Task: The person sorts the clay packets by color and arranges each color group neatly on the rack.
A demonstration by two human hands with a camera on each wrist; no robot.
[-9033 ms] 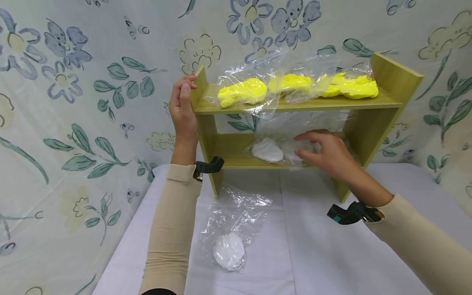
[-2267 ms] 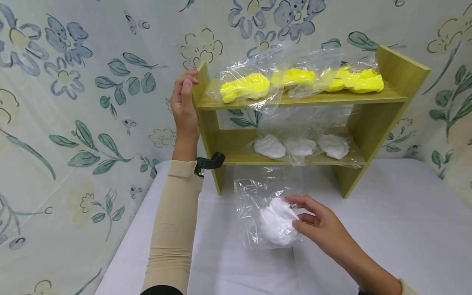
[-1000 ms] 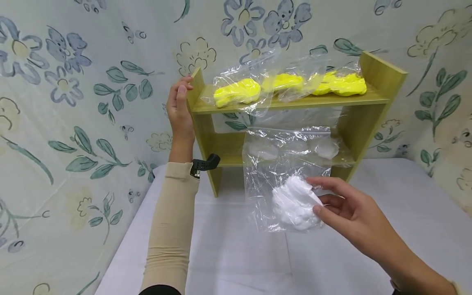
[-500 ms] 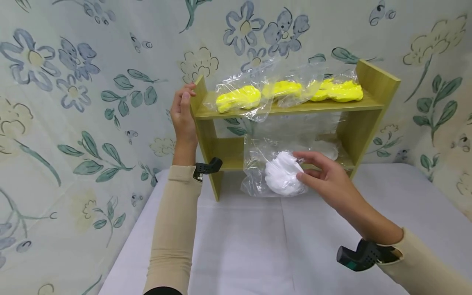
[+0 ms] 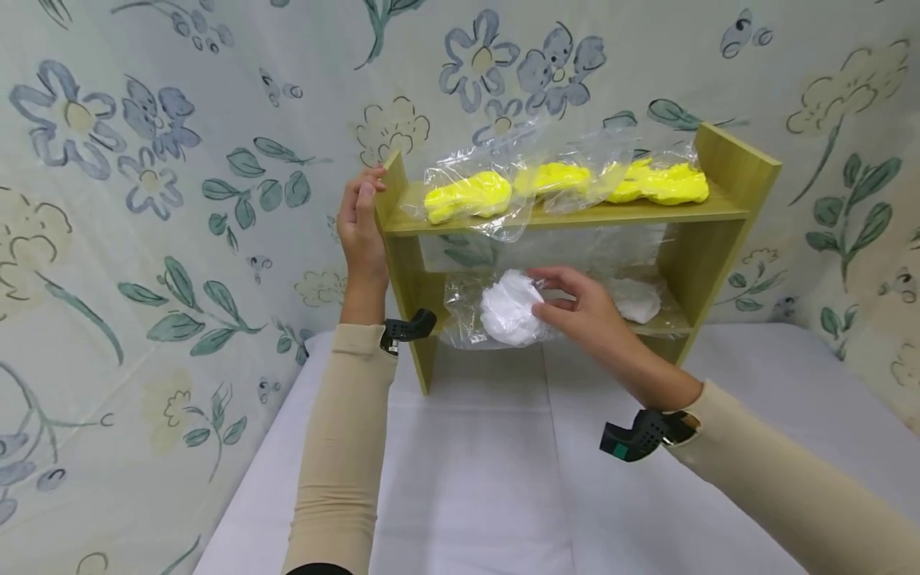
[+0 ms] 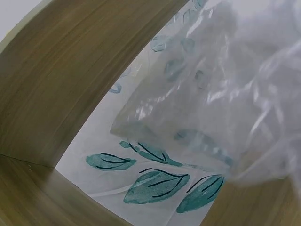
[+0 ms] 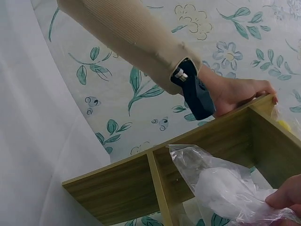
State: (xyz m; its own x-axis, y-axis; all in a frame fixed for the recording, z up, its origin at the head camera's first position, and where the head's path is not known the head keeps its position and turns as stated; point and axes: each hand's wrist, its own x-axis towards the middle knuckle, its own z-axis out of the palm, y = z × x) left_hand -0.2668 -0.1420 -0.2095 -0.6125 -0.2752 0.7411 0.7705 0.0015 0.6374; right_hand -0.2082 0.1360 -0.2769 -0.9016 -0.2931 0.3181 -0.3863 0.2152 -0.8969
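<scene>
A small two-tier wooden shelf (image 5: 715, 259) stands on the table. My left hand (image 5: 365, 239) holds the top of its left side panel, fingers hooked over the edge, as the right wrist view also shows. My right hand (image 5: 589, 311) pinches a clear plastic bag with a white lump (image 5: 509, 310) in it, thumb and fingers at the lump's right side. This bag hangs at the front of the lower tier, toward the left. A similar white bag (image 5: 636, 301) lies at the tier's right end; others between are hidden behind my hand.
On the upper tier lie several clear bags with yellow lumps (image 5: 470, 196). A white cloth (image 5: 489, 479) covers the table below. Behind the shelf hangs a floral cloth backdrop (image 5: 237, 200).
My right hand took the white bag from the table, lifted it and moved it up and left to the lower tier. The left hand stays on the side panel.
</scene>
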